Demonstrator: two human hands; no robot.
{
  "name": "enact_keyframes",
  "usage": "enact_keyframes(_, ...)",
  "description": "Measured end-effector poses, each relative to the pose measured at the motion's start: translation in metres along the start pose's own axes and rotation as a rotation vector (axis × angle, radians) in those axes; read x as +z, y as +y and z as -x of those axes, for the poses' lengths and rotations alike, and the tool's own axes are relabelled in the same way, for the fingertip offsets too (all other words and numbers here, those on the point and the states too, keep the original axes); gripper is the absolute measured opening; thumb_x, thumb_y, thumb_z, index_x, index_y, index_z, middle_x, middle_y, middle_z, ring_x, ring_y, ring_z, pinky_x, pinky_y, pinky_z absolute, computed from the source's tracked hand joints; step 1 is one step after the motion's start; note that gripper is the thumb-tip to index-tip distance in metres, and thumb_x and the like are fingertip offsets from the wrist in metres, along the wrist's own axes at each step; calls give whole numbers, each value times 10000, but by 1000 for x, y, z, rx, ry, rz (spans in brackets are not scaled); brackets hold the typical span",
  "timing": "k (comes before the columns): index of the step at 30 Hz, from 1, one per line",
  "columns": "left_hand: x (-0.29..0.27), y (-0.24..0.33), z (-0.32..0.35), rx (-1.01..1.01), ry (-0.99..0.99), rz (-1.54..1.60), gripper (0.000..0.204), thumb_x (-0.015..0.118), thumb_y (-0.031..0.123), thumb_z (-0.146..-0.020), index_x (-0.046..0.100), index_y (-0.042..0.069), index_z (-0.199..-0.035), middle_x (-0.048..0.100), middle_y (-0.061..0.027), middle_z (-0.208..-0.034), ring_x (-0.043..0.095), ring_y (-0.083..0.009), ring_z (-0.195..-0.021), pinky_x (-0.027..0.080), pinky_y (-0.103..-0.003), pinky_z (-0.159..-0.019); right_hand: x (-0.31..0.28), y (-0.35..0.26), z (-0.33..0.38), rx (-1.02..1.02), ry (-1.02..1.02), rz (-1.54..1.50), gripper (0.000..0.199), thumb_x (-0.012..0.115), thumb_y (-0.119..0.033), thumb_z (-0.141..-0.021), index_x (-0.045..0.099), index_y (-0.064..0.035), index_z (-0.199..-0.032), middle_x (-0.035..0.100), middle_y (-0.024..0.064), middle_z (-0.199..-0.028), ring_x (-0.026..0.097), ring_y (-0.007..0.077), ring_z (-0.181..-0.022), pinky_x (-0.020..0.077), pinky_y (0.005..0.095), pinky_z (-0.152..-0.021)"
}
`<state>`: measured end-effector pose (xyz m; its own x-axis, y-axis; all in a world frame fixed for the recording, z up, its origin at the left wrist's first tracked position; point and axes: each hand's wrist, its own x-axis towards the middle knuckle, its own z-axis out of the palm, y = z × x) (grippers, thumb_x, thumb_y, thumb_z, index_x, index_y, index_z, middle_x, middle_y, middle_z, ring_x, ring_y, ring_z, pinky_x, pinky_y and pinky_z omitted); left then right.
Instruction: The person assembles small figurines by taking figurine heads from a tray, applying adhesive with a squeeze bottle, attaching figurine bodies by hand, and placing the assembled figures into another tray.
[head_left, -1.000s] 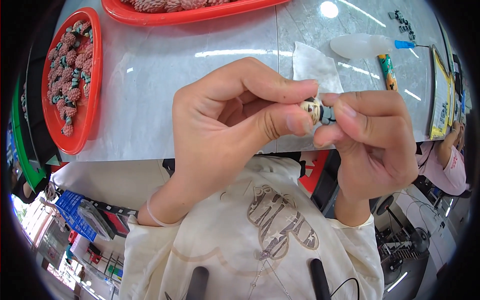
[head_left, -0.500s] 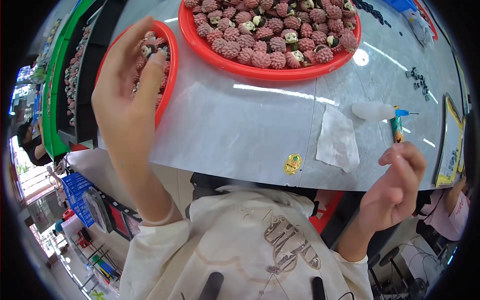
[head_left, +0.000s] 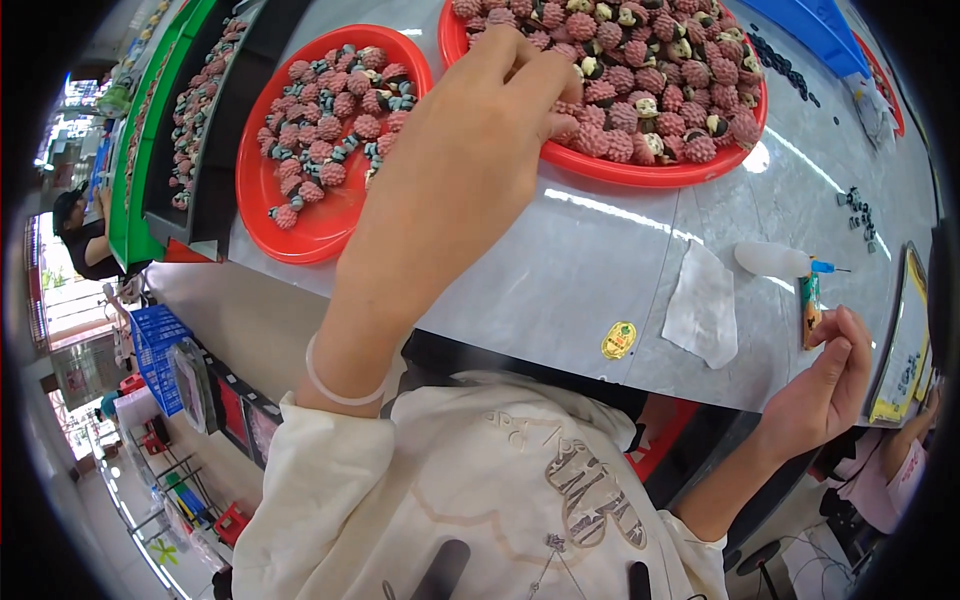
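My left hand (head_left: pixel 480 150) reaches over the near left rim of the large red tray (head_left: pixel 655 177), its bent fingers among pink, bumpy pieces (head_left: pixel 645 80), some with cream and black parts. Its thumb and forefinger are apart; the other fingertips are hidden, and I see nothing held. Under my left forearm, a smaller red tray (head_left: pixel 300 243) holds similar pink pieces with grey-blue parts (head_left: pixel 330 127). My right hand (head_left: pixel 815 390) hovers by the table's front edge, fingers loosely curled and nothing visible in them. Closest to it lies a small orange and green tube (head_left: pixel 809 312).
A white bottle with a blue needle tip (head_left: pixel 775 260) lies beside a white tissue (head_left: pixel 700 305). A gold oval sticker (head_left: pixel 619 340) marks the table. Small dark pieces (head_left: pixel 857 218) lie at the right. Black and green trays (head_left: pixel 130 215) stand left; other people are beyond both sides.
My left hand has moved right, from above the smaller tray to the pieces in the large tray. The view has shifted, showing more of the smaller tray. My right hand stays by the table edge.
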<state>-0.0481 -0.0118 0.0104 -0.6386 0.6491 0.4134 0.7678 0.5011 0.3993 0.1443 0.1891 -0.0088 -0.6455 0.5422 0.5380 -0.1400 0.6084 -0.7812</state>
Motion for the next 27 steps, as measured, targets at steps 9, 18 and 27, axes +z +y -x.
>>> enact_keyframes(9, 21, 52, 40, -210, -174, 1442, 147, 575, 29, -707, 521, -20, -835, 518, -132, -897, 504, -138, -755, 425, -253, -647, 42, -9, -12, 269, -296, 21, 300, 517, -72, -744, 460, 34, -1019, 538, 126, -942, 479, 141, -882, 361, 212, -721)
enact_keyframes(18, 47, 55, 57, -409, -206, 1691, 231, 500, 163, -793, 451, -15, -932, 523, -142, -895, 539, -163, -765, 439, -214, -630, 17, -14, -8, 268, -259, -233, 428, 588, -258, -721, 466, 52, -991, 530, 106, -799, 508, 133, -637, 392, 205, -537)
enact_keyframes(27, 52, 55, 53, -468, -283, 1765, 332, 531, 257, -769, 440, -5, -950, 489, -176, -938, 538, -155, -732, 438, -200, -573, -8, -11, -7, 182, -299, -264, 453, 587, -300, -715, 430, 6, -1010, 439, 158, -970, 412, 206, -960, 379, 233, -759)
